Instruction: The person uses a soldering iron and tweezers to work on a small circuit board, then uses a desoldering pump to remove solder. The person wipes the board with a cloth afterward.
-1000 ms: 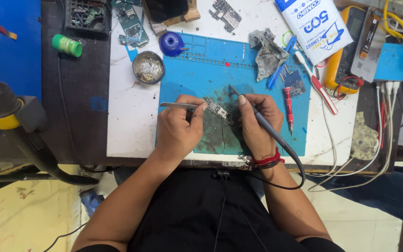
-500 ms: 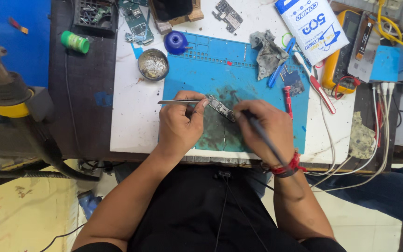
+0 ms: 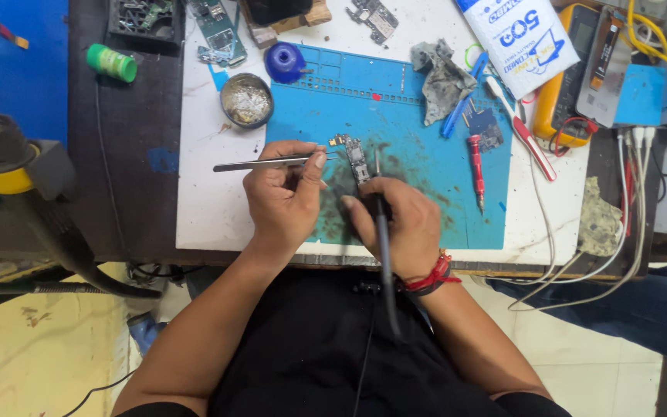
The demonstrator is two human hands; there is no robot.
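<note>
Head-camera view looked straight down on a cluttered repair bench, and nearest the person the right hand [image 3: 399,228] was wrapped round a dark soldering iron [image 3: 380,224], its tip pointing away toward the small circuit board [image 3: 356,159] lying on the stained blue mat [image 3: 426,123]. Just left of it, the left hand [image 3: 283,197] pinched a pair of steel tweezers [image 3: 272,163] between thumb and fingers, the points reaching right to the far end of that board. From where I stood, the risk seemed plain: the board lay loose on the mat, so a nudge from the iron could have slid it, and a tip resting too long might have lifted a pad or bridged joints. The iron's cord trailed back over the wrist and could have tugged the tip off line. Farther out, the tin of brass wool [image 3: 246,100] and a blue pot [image 3: 285,62] sat within elbow range, and the red screwdriver [image 3: 475,166] lay to the right.
</note>
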